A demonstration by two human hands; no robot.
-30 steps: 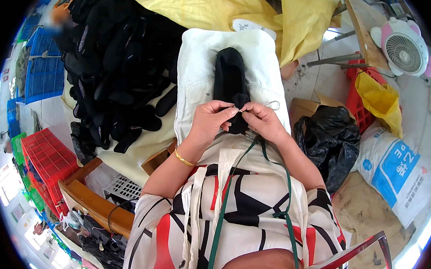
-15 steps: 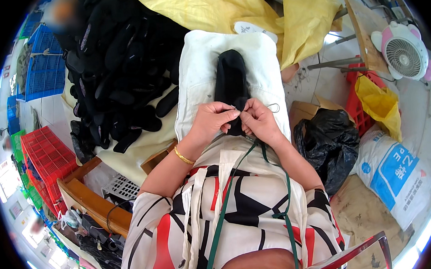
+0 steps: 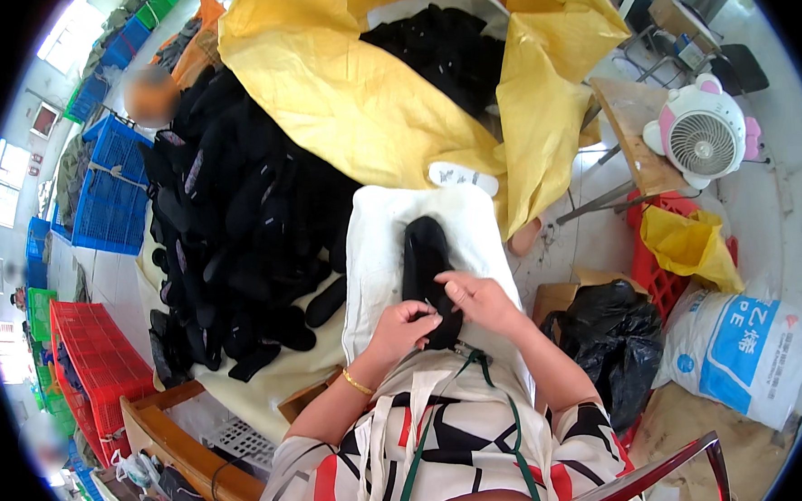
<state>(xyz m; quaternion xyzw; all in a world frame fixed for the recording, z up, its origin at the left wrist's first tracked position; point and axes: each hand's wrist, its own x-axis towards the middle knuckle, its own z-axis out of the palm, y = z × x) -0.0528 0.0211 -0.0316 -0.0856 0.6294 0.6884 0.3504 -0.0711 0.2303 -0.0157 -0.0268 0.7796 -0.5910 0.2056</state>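
A black cloth shoe (image 3: 424, 249) lies lengthwise on a white padded cushion (image 3: 371, 243) across my lap, its toe pointing away from me. My left hand (image 3: 403, 330) is at the near end of the shoe. Its thumb and forefinger are pinched together, on something too small to make out. Over the shoe's right edge, my right hand (image 3: 478, 301) has its thumb and curled fingers close together; whatever they hold is hidden. Just below the shoe, a small metal item hangs by a green cord (image 3: 473, 359) worn over my patterned clothes.
A large heap of black shoes (image 3: 237, 232) lies at my left. Ahead, an open yellow sack (image 3: 321, 100) holds more black items, with a white sole (image 3: 462, 176) at its edge. To the right are a black plastic bag (image 3: 605, 330) and a fan (image 3: 702, 139); a wooden drawer (image 3: 184, 443) is near left.
My view has tilted up, so the scene sits lower. The hands have moved apart from their shared pinch; the right has shifted further up along the shoe, the left stays by its near end.
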